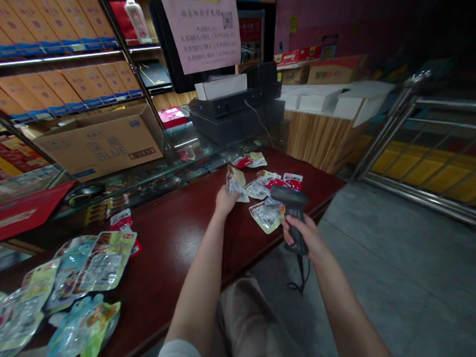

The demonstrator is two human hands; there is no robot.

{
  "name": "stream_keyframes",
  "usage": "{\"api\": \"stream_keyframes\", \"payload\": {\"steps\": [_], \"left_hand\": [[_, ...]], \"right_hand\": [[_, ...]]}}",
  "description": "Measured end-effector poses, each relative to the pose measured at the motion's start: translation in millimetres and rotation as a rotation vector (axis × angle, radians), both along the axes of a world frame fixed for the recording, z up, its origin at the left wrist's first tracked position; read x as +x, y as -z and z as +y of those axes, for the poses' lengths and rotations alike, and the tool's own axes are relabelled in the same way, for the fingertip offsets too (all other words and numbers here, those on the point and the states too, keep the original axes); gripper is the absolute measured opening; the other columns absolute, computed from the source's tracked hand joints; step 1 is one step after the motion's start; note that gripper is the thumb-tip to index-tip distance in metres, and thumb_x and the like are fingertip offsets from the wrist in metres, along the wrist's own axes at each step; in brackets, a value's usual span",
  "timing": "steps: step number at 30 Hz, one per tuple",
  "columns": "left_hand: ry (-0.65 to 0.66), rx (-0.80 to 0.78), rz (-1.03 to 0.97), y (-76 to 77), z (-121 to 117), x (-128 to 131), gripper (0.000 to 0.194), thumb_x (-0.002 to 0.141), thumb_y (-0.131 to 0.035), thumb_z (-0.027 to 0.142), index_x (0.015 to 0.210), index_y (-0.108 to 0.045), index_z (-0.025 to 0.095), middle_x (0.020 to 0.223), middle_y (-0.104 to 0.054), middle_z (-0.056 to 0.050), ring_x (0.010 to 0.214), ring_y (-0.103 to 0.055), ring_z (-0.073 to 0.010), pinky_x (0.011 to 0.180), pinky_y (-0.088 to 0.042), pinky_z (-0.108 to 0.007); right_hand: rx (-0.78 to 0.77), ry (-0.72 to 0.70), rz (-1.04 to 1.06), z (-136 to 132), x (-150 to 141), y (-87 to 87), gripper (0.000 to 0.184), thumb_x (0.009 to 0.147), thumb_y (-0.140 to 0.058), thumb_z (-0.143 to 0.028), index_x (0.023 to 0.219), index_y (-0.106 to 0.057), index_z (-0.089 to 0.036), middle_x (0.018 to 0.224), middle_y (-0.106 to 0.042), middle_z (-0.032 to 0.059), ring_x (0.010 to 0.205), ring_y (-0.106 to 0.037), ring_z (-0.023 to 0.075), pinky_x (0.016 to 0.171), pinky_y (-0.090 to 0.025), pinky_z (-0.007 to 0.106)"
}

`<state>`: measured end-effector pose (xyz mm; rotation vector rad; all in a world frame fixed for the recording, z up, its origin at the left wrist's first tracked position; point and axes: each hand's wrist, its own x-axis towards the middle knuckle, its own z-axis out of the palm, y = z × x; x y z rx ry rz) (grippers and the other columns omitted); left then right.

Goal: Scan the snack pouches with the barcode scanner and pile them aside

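Observation:
My left hand [225,201] grips a shiny snack pouch [235,181] with pale yellow edges, tilted up off the dark red table [176,232]. In my right hand [307,236] is a black handheld barcode scanner [290,196], its cord dangling below the table edge. Beneath the scanner head lies another snack pouch [267,216], back side up. Several more red and silver packets [277,181] are spread just beyond it. A small pile of packets [255,159] sits farther back.
Several larger pouches [105,261] and a blue-green pouch [79,331] cover the table's left end. Behind the table stand a glass counter, a cardboard box [105,141] and a monitor bearing a pink paper sign [205,34]. A metal railing [424,160] stands at right.

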<state>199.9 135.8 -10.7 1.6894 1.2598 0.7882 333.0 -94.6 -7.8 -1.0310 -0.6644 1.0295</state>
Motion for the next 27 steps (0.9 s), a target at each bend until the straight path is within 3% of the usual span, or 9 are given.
{"api": "stream_keyframes", "payload": {"steps": [5,8,10,14,19,24,27], "left_hand": [[0.019,-0.055,-0.307,-3.2,3.8,-13.9,0.049,0.08,-0.075,0.028,0.123,-0.054,0.016,0.123,-0.071,-0.015,0.106,-0.072,-0.0244,0.088,-0.06,-0.04],[0.128,-0.179,-0.63,-6.6,-0.8,-19.7,0.054,0.076,-0.08,0.033,0.122,-0.056,0.018,0.12,-0.072,-0.013,0.104,-0.072,-0.0257,0.09,-0.061,-0.045],[0.174,-0.229,-0.724,-8.4,-3.3,-22.5,0.055,0.073,-0.083,0.036,0.119,-0.059,0.018,0.118,-0.073,-0.012,0.104,-0.072,-0.0267,0.092,-0.06,-0.048],[0.174,-0.264,-0.75,-9.6,-6.3,-25.2,0.054,0.075,-0.083,0.041,0.118,-0.06,0.018,0.115,-0.074,-0.011,0.105,-0.072,-0.027,0.093,-0.059,-0.051],[0.135,-0.314,-0.72,-4.2,-15.3,-32.0,0.051,0.075,-0.082,0.039,0.117,-0.062,0.017,0.11,-0.075,-0.011,0.101,-0.073,-0.0275,0.089,-0.061,-0.051],[0.202,-0.333,-0.659,1.2,-26.3,-58.3,0.056,0.067,-0.087,0.037,0.114,-0.064,0.017,0.109,-0.076,-0.011,0.095,-0.074,-0.0269,0.088,-0.061,-0.05],[0.201,-0.331,-0.667,3.7,-29.0,-78.1,0.06,0.064,-0.089,0.037,0.115,-0.063,0.018,0.112,-0.076,-0.011,0.096,-0.074,-0.0271,0.09,-0.061,-0.05]], "right_hand": [[-0.005,-0.028,0.014,0.9,-14.0,1.4,0.039,0.074,-0.079,-0.047,0.078,-0.05,-0.021,0.055,-0.052,-0.0065,0.035,-0.045,0.0072,0.038,-0.036,0.022],[-0.026,-0.054,0.005,0.8,-26.8,1.8,0.038,0.074,-0.078,-0.047,0.083,-0.052,-0.021,0.054,-0.052,-0.007,0.036,-0.045,0.0079,0.039,-0.035,0.022],[-0.034,-0.049,-0.008,1.2,-35.5,3.1,0.038,0.074,-0.077,-0.048,0.081,-0.052,-0.021,0.053,-0.052,-0.0069,0.035,-0.045,0.0081,0.039,-0.035,0.023],[-0.04,-0.025,-0.03,2.1,-48.7,7.5,0.038,0.074,-0.077,-0.049,0.074,-0.051,-0.021,0.053,-0.052,-0.0062,0.035,-0.045,0.0076,0.039,-0.035,0.022],[-0.036,-0.005,-0.003,-2.8,-54.1,10.8,0.043,0.073,-0.078,-0.048,0.098,-0.059,-0.019,0.061,-0.054,-0.0074,0.036,-0.046,0.0073,0.038,-0.035,0.022],[-0.037,-0.016,-0.05,-12.4,-57.8,8.9,0.038,0.075,-0.077,-0.049,0.085,-0.056,-0.02,0.055,-0.052,-0.0068,0.035,-0.044,0.0073,0.039,-0.035,0.023],[-0.045,-0.048,-0.037,-15.1,-64.9,8.5,0.044,0.074,-0.077,-0.047,0.103,-0.06,-0.018,0.059,-0.053,-0.0076,0.036,-0.045,0.0072,0.04,-0.034,0.023]]}}
